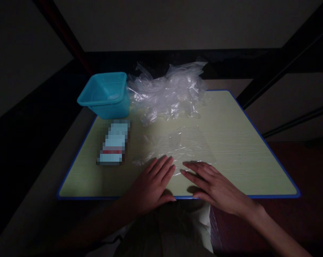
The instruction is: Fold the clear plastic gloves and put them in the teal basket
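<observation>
A clear plastic bag lies flat on the pale yellow table in front of me. My left hand rests palm down at the table's near edge, fingers stretched out onto the bag's near left corner. My right hand lies flat beside it, fingers extended and pointing left onto the bag's near edge. Neither hand grips anything. A heap of crumpled clear plastic bags sits at the far middle of the table.
A turquoise plastic tub stands at the far left corner. A blurred-out rectangular object lies on the left part of the table. The table has a blue rim. Dark frame bars cross behind; the surroundings are dim.
</observation>
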The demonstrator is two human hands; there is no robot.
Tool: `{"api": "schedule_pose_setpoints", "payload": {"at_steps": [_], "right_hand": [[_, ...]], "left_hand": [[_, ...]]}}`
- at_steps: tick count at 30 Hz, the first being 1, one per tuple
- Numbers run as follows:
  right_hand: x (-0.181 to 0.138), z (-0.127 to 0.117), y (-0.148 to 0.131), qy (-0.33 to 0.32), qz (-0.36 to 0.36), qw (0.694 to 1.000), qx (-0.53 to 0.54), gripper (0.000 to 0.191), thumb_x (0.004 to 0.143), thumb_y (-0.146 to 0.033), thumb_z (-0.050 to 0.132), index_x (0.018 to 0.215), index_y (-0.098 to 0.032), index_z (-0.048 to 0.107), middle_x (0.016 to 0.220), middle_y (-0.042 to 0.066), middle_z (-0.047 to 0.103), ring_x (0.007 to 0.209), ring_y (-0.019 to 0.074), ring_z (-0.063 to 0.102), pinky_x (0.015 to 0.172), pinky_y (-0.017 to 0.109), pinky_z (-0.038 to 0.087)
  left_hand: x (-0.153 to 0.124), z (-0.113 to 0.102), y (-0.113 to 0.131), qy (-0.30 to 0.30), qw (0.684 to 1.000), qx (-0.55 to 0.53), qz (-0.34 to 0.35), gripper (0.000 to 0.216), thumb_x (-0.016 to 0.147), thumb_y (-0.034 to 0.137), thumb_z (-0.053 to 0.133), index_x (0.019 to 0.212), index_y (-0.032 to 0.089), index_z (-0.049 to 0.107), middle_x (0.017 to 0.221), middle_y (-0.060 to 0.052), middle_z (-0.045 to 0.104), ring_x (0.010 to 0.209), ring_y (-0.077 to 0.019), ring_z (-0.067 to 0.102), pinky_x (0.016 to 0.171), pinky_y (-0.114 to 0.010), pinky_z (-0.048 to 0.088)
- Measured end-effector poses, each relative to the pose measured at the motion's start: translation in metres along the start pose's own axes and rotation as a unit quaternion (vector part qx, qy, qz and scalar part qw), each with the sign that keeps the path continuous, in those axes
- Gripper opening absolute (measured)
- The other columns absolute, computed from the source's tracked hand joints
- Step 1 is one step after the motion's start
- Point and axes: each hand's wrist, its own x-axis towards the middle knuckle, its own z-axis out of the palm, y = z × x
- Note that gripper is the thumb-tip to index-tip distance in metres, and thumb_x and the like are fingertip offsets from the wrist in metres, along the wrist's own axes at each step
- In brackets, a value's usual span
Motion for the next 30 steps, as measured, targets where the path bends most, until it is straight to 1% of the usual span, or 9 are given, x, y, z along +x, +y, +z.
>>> {"api": "schedule_pose_setpoints", "payload": {"at_steps": [3,6,13,17,20,26,30], "right_hand": [[0.0,0.0,0.0,-0.008,-0.001,1.0,-0.006,0.055,0.088,-0.046,0.048,0.133,-0.015,0.046,0.138,0.016,0.046,0.124,0.0278,0.043,0.097,0.049,0.043],[-0.001,0.0,0.0,-0.008,0.001,1.0,-0.006,0.058,0.088,-0.045,0.048,0.136,-0.014,0.042,0.14,0.016,0.043,0.125,0.0281,0.042,0.097,0.049,0.042],[-0.002,0.002,0.0,-0.001,0.0,1.0,-0.01,0.061,0.089,-0.044,0.047,0.14,-0.012,0.034,0.141,0.016,0.042,0.126,0.0273,0.041,0.098,0.049,0.042],[-0.003,0.002,0.0,-0.003,0.001,1.0,-0.018,0.06,0.09,-0.043,0.047,0.14,-0.013,0.034,0.142,0.015,0.041,0.127,0.0265,0.041,0.099,0.048,0.042],[-0.003,0.001,0.0,0.01,0.002,1.0,-0.016,0.059,0.091,-0.044,0.044,0.141,-0.014,0.033,0.141,0.014,0.043,0.127,0.0252,0.042,0.099,0.046,0.042],[-0.005,0.003,0.0,0.04,0.012,0.999,-0.014,0.055,0.093,-0.04,0.04,0.137,-0.008,0.038,0.134,0.016,0.05,0.122,0.0253,0.046,0.095,0.044,0.046],[-0.004,0.003,0.0,0.032,0.01,0.999,-0.019,0.056,0.092,-0.042,0.042,0.138,-0.01,0.038,0.137,0.016,0.048,0.123,0.0256,0.045,0.096,0.044,0.045]], "left_hand": [[0.0,-0.003,0.001,0.004,1.0,0.014,0.002,0.077,0.086,0.064,0.03,0.135,0.005,0.037,0.147,-0.019,0.029,0.136,-0.0331,0.025,0.107,-0.047,0.024],[0.001,-0.004,0.003,0.012,1.0,0.019,0.016,0.079,0.086,0.065,0.028,0.136,0.005,0.036,0.146,-0.02,0.03,0.136,-0.0334,0.026,0.106,-0.047,0.025],[0.005,-0.001,0.007,0.018,0.999,0.019,0.03,0.077,0.087,0.065,0.025,0.14,0.009,0.029,0.148,-0.017,0.027,0.137,-0.0306,0.023,0.108,-0.044,0.022],[0.006,0.003,0.007,0.016,0.999,0.018,0.028,0.078,0.086,0.066,0.026,0.139,0.01,0.031,0.149,-0.016,0.027,0.138,-0.0296,0.022,0.109,-0.043,0.021],[0.005,0.005,0.006,0.019,0.999,0.014,0.032,0.077,0.086,0.066,0.026,0.139,0.01,0.031,0.149,-0.015,0.026,0.138,-0.0291,0.02,0.11,-0.043,0.02],[0.005,0.007,0.005,0.023,0.999,0.014,0.04,0.077,0.086,0.066,0.026,0.138,0.01,0.033,0.149,-0.016,0.026,0.138,-0.0297,0.021,0.11,-0.043,0.019],[0.005,0.007,0.005,0.023,0.999,0.02,0.041,0.076,0.086,0.066,0.027,0.138,0.011,0.034,0.149,-0.016,0.027,0.138,-0.0299,0.022,0.11,-0.043,0.019]]}}
